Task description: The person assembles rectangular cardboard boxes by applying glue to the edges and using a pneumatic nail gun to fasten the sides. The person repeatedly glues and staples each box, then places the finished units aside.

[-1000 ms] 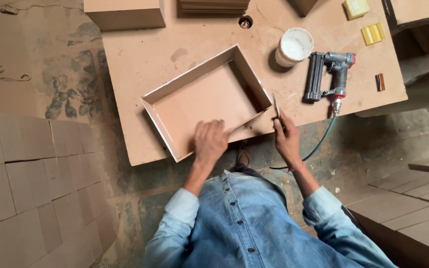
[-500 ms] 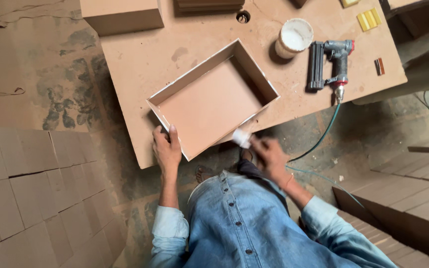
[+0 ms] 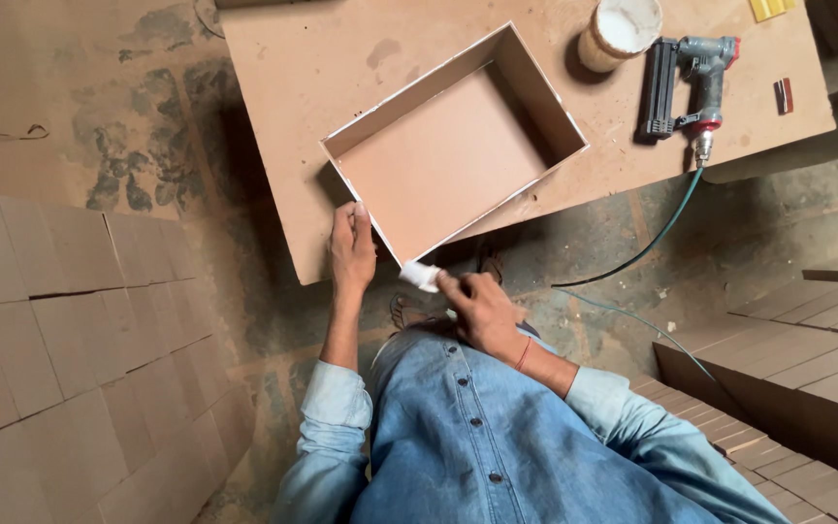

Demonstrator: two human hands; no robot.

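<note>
- Since half a second ago, right hand has carried its pinched white rag up to the box corner.
- Left hand lies flat, unclenched, against the open fibreboard box, frame centre, on the workbench.
- Box judged stiff, light, thin-walled; hold by walls.

Both arms extend forward from rolled-up blue denim sleeves, forearms bare. The left hand is reached out furthest, arm nearly straight, fingers together and laid flat, palm down, wrist in line with the forearm. The right hand sits nearer the body, elbow bent, forearm angled in towards the left; its fingers are curled and pinched closed at the tips, knuckles uppermost. A thin red band shows on the right wrist. The hands are near each other, not touching.
</note>
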